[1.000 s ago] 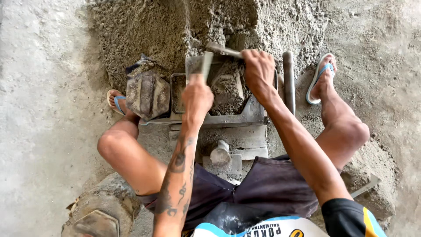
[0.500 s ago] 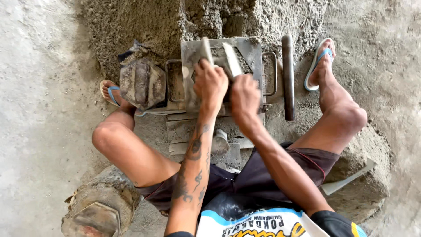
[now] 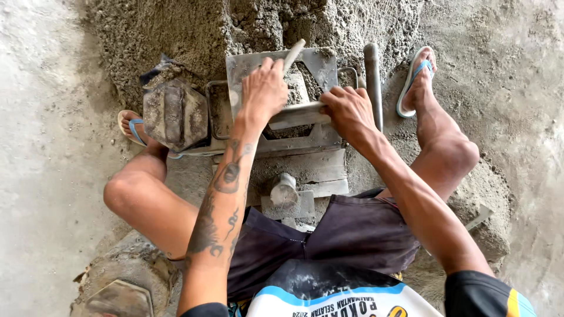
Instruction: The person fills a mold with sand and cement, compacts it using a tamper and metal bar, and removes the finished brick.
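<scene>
**A:** Mould frame point(image 3: 276, 100), grey metal, sits on the ground just in front of the heap of damp sand-cement mix point(image 3: 194, 29), between the person's two feet. Who has hold of what?

**B:** The left hand point(image 3: 262, 91) is clenched round the upright handle point(image 3: 292, 54) at the frame's top. The right hand point(image 3: 348, 110) grasps the end of the flat metal bar point(image 3: 296, 115) lying across the frame's opening.

**A:** How would you do this well?

**B:** I'd judge it a levelling stroke. Keep the bar flat on both rims, draw it evenly, and brace the frame with the left hand so it doesn't rock.

**A:** What lies around it?

**B:** A hexagonal grey block point(image 3: 174, 113) just left of the frame, near the left sandal. A grey pipe point(image 3: 372, 82) stands along the frame's right side. A small metal tamper point(image 3: 284, 191) rests on a plate nearer the body. Another hexagonal block point(image 3: 120, 299) sits bottom left.

**A:** Any packages, labels, signs?

**B:** None on the ground. Only the shirt hem point(image 3: 335, 296), white with a blue band and dark lettering.
</scene>
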